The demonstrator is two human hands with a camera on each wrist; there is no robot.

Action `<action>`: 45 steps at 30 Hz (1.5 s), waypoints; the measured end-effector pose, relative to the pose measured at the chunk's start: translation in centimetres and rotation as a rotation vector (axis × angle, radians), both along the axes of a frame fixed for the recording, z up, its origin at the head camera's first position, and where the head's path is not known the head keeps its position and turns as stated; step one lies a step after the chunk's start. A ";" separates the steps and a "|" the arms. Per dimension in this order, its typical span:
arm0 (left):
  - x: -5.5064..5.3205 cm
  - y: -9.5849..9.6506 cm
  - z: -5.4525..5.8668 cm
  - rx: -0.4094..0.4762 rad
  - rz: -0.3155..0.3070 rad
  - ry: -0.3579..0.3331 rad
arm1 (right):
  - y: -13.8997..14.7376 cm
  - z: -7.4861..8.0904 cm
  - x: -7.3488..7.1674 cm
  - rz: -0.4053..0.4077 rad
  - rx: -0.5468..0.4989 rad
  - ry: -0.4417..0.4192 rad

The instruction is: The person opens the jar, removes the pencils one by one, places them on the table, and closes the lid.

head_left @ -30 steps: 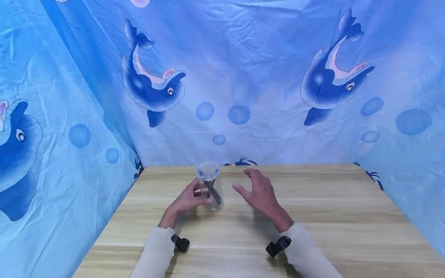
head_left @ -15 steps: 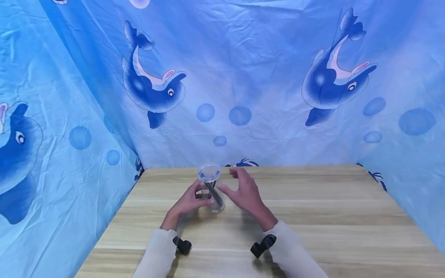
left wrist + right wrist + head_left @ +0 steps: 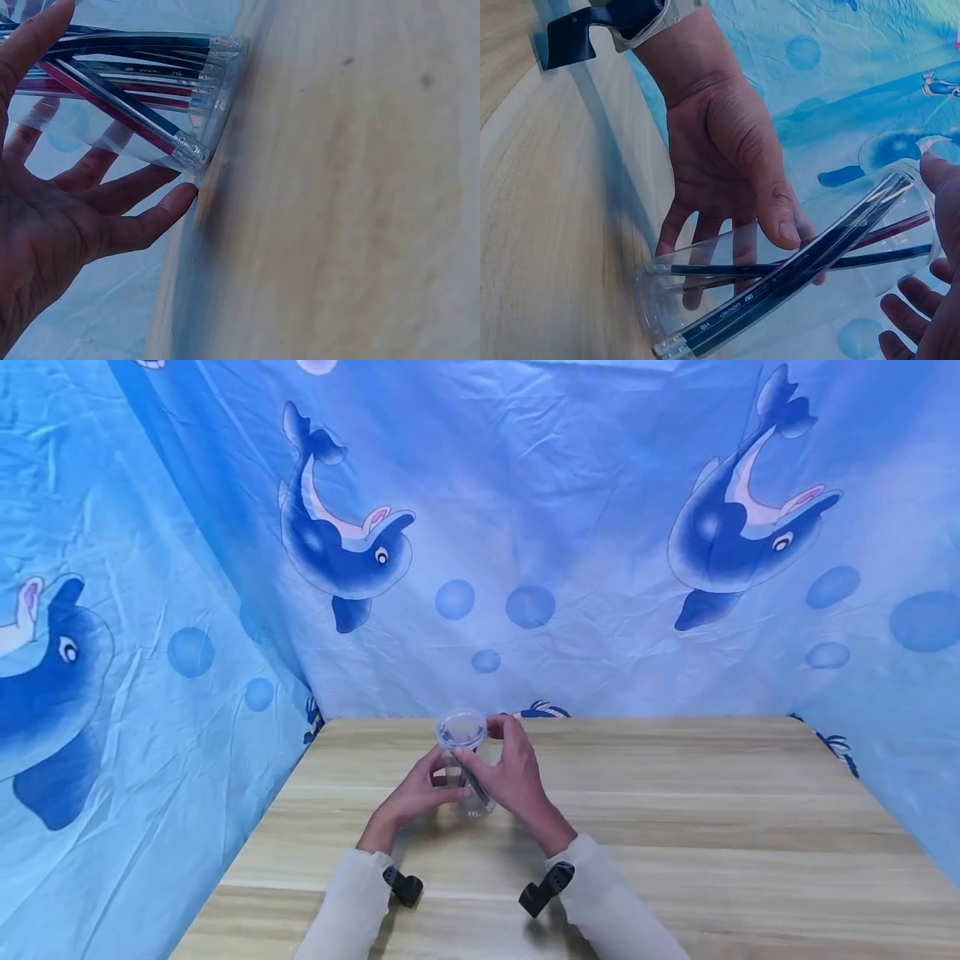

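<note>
A person is steadying a clear jar [image 3: 862,296] upright on the table with both hands. The left hand [image 3: 416,793] is holding its body, thumb in front and fingers spread partly open behind; the right hand [image 3: 517,768] is cupping the upper end, its thumb resting by the rim of the clear lid [image 3: 461,728]. Pencils [image 3: 769,289] are leaning inside. The step in hand looks like securing a grip — the next move seems to call for firm support below and even pressure above. The pale wood-grain table [image 3: 675,827] is stretching towards blue dolphin-print cloth [image 3: 570,527], which is hanging behind and alongside.
</note>
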State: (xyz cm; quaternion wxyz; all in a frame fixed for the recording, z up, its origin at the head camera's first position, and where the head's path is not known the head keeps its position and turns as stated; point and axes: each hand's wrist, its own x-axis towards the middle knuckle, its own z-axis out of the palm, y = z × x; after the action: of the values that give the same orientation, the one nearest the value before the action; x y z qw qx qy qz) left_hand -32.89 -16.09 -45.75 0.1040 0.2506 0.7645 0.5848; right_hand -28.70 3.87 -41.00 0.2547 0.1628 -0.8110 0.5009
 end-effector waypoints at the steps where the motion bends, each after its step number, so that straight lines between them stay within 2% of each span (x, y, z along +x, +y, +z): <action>1: 0.0 0.0 0.0 0.001 -0.003 0.001 | 0.0 0.0 -0.1 0.001 -0.006 0.002; 10: -0.3 -0.2 0.3 0.010 -0.024 0.021 | 0.4 0.2 -0.6 0.073 -0.006 0.049; 18: 0.1 -0.8 0.3 0.000 -0.038 -0.030 | 0.8 0.0 -0.7 0.141 0.024 0.027; 22: 0.2 -0.9 0.3 -0.011 -0.026 -0.031 | 0.9 0.0 -0.7 0.149 -0.018 0.016; 29: 0.3 -1.3 0.2 -0.014 -0.023 -0.059 | 0.8 -0.2 -0.7 0.178 -0.040 0.057; 35: 0.4 -1.3 0.3 -0.013 -0.032 -0.076 | 0.6 -0.1 -0.8 0.177 -0.048 0.031; 45: 0.4 -1.4 0.4 0.001 -0.048 -0.052 | 0.6 -0.2 -0.8 0.154 -0.041 -0.001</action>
State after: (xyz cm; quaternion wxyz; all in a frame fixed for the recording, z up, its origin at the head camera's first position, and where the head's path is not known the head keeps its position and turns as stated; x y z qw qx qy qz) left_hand -32.46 -17.54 -45.37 0.1378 0.2537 0.7549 0.5889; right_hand -29.48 4.50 -41.19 0.2184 0.2194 -0.7856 0.5357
